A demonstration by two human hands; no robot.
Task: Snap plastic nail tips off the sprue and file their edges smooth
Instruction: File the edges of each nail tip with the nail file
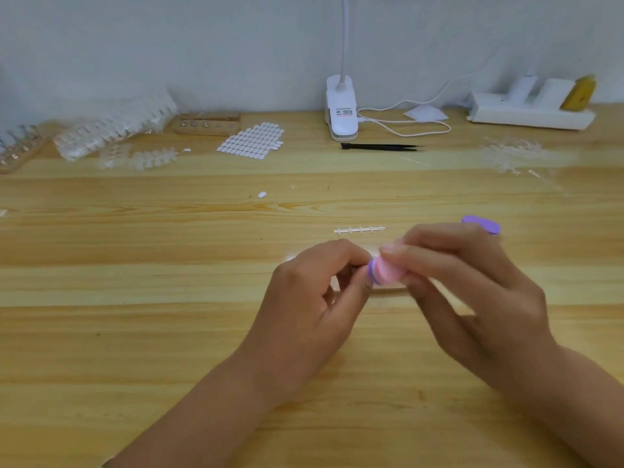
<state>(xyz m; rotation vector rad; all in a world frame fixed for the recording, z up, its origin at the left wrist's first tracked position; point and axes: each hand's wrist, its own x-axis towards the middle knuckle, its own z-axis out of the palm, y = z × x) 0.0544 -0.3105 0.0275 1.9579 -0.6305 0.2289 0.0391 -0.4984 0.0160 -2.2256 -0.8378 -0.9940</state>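
A wide wooden counter (pixel 169 332), with both hands meeting just above its middle, near the body for fine work. The right hand (pixel 472 292) curls its fingers (pixel 422 255) round a pink and purple file (pixel 386 271), aimed at the left hand (pixel 314 298). The left fingers (pixel 351 258) pinch together against the file's near end, probably steadying a nail tip too small to see. Just behind lies a stripped sprue (pixel 359 229), likely discarded. Clear racks of tips (pixel 114 130) wait far left.
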